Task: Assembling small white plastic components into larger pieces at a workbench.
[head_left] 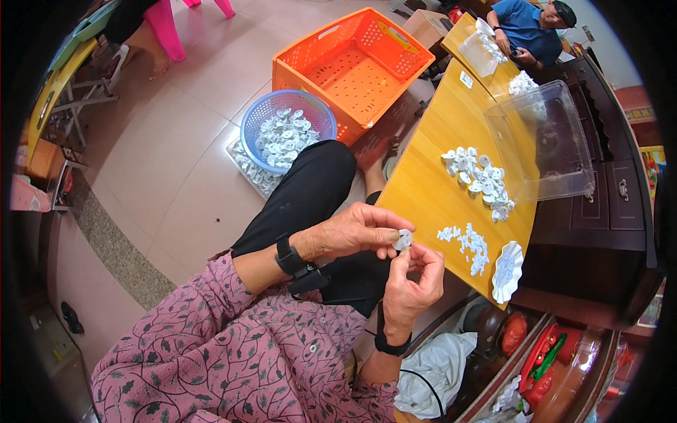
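Between the fingertips of my left hand (pixel 352 231) is a small round white plastic part (pixel 403 240) with dark openings in its face. My right hand (pixel 416 278) pinches at the lower edge of this part, its thumb and forefinger pressed together; whether they hold a smaller piece there is too small to tell. Both hands are over my lap, beside the wooden table (pixel 423 176). On that table lie a heap of similar round white parts (pixel 478 176) and, nearer me, a scatter of tiny white pieces (pixel 469 247). A scalloped white dish (pixel 507 271) with tiny pieces stands at the table's corner.
A blue basket (pixel 250 130) full of white parts stands on the floor at left, beside an orange crate (pixel 310 77). A clear plastic box (pixel 564 141) lies at the table's right edge. Across the table sits another person (pixel 525 28). A white plastic bag (pixel 437 374) is at lower right.
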